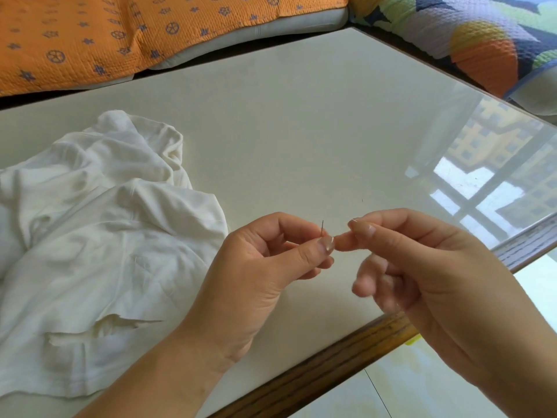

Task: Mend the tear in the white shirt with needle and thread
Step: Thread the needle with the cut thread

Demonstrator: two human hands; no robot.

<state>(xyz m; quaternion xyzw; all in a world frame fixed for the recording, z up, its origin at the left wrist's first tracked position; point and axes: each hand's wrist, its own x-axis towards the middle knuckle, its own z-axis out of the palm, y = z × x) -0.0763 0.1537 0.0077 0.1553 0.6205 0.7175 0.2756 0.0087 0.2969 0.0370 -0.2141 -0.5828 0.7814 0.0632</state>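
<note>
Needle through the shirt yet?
No: the left hand pinches the needle upright over the table, apart from the white shirt lying beside it.

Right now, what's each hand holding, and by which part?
Left hand pinches the needle by its lower shaft. Right hand pinches too, but what it holds cannot be told.

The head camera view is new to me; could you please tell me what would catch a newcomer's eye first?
Front and centre, the left hand pinches a thin dark needle upright, and the right hand brings pinched fingertips almost against it; any thread is too fine to see. To the left, a crumpled white cotton shirt lies on the glossy cream table, a ragged tear gaping near its lower edge.
</note>
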